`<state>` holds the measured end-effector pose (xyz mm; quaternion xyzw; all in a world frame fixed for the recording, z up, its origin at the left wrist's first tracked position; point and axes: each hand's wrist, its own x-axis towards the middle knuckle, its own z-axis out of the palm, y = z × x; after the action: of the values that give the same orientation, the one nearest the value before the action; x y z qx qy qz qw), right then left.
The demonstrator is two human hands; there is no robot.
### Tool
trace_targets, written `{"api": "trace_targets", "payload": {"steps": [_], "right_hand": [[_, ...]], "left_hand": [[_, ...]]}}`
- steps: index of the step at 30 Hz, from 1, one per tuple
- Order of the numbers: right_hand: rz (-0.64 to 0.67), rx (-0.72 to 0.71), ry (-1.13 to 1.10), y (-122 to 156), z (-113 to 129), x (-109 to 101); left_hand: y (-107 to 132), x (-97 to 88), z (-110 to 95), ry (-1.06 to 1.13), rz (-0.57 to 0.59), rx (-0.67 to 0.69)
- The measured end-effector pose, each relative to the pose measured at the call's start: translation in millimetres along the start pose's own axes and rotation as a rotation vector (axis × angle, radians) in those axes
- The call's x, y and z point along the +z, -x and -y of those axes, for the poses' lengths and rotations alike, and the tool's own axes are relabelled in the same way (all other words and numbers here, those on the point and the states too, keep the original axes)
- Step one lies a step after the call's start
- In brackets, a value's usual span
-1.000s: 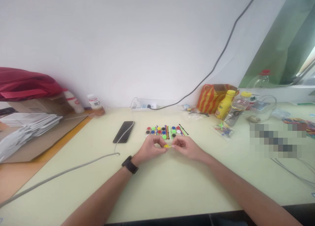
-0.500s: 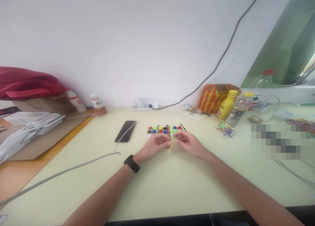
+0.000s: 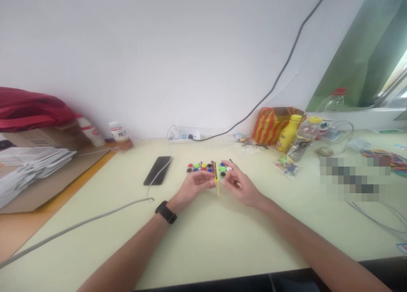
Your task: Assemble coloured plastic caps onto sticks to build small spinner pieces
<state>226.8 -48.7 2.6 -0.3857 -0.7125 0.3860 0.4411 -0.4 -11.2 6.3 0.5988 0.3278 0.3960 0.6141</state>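
Observation:
A row of small coloured discs (image 3: 190, 166) lies on the table before me, with thin coloured strips standing between its groups. My left hand (image 3: 195, 187), with a black watch on its wrist, pinches a thin yellow strip (image 3: 218, 190) that looks like a cable tie. Its tail hangs toward me from the near edge of the discs. My right hand (image 3: 244, 185) curves around the right group of discs (image 3: 223, 169), thumb and index finger apart, the index fingertip at the far edge. Part of the row is hidden behind my left fingers.
A black phone (image 3: 157, 170) with a white cable lies to the left. At the back stand a power strip (image 3: 184, 137), a striped bag (image 3: 265, 126) and several bottles (image 3: 288, 133). A small bag of coloured pieces (image 3: 288, 165) lies right. Stacked white packets (image 3: 44, 165) sit far left.
My right fingers have let go of the yellow cable tie and spread around the right discs. The tie now hangs straighter, at the near edge of the discs. The view has shifted slightly.

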Motion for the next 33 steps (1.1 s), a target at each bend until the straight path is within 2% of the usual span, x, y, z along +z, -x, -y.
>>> {"api": "trace_targets", "payload": {"steps": [5, 10, 14, 21, 27, 33], "right_hand": [[-0.011, -0.003, 0.037, 2, -1, -2], [0.021, 0.117, 0.076, -3, -2, -13], [-0.024, 0.049, 0.031, -6, -2, -13], [0.055, 0.007, -0.091, -1, -1, 6], [0.046, 0.009, -0.041, 0, -5, 7], [-0.017, -0.019, 0.061, 3, -5, 4]], "left_hand": [[0, -0.3, 1, -0.004, 0.007, -0.013], [0, 0.2, 0, 0.006, -0.004, -0.008], [0, -0.4, 0, 0.012, -0.002, -0.002], [1, 0.9, 1, 0.013, 0.043, 0.002], [1, 3.0, 0, 0.039, 0.09, -0.001], [1, 2.4, 0, 0.03, 0.073, -0.006]]}}
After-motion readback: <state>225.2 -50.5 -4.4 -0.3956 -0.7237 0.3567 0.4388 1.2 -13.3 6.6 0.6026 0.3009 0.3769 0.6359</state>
